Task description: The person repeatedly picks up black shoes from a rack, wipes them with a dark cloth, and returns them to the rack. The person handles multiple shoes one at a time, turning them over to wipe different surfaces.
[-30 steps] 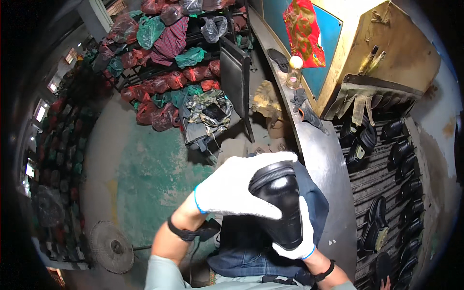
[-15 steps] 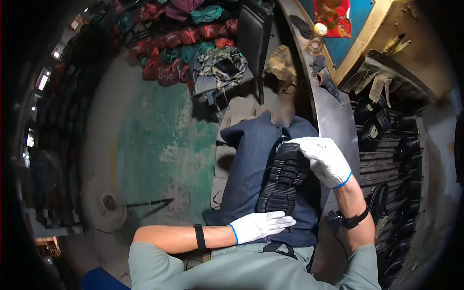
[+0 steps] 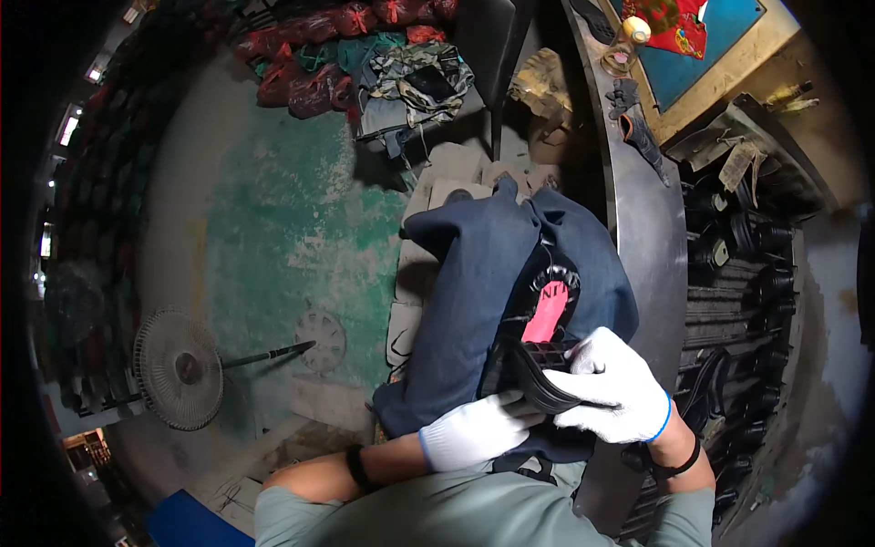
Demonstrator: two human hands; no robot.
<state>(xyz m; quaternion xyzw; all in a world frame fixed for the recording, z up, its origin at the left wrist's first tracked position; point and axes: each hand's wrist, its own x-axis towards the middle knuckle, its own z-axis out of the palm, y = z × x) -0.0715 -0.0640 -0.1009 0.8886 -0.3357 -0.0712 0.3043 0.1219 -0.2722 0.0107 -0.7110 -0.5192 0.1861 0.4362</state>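
Note:
A black rubber shoe sole (image 3: pixel 540 376) is bent back toward me over my lap. My right hand (image 3: pixel 612 390), in a white knitted glove with a blue cuff, is closed around its right edge, thumb and fingers on either side. My left hand (image 3: pixel 478 430), gloved alike, is at the sole's near end, its fingertips partly hidden against it. Beyond the sole, between my thighs, lies a black shoe upper (image 3: pixel 561 276), underside up. A pinkish-red printed strip (image 3: pixel 545 314) shows along its middle. The upper's near end is covered by the sole.
A metal bench (image 3: pixel 645 237) runs along my right, with dark gloves (image 3: pixel 638 137) on it. Beyond it stands a rack of black shoes (image 3: pixel 775 287). A fan (image 3: pixel 182 367) stands left. Ahead are a chair (image 3: pixel 483 55), folded clothing (image 3: pixel 419 87) and red bags (image 3: pixel 301 87).
The sole lay flat along the shoe; now its far end is lifted and folded back toward me, exposing the red strip. My right hand has come nearer with it; my left fingers have curled in.

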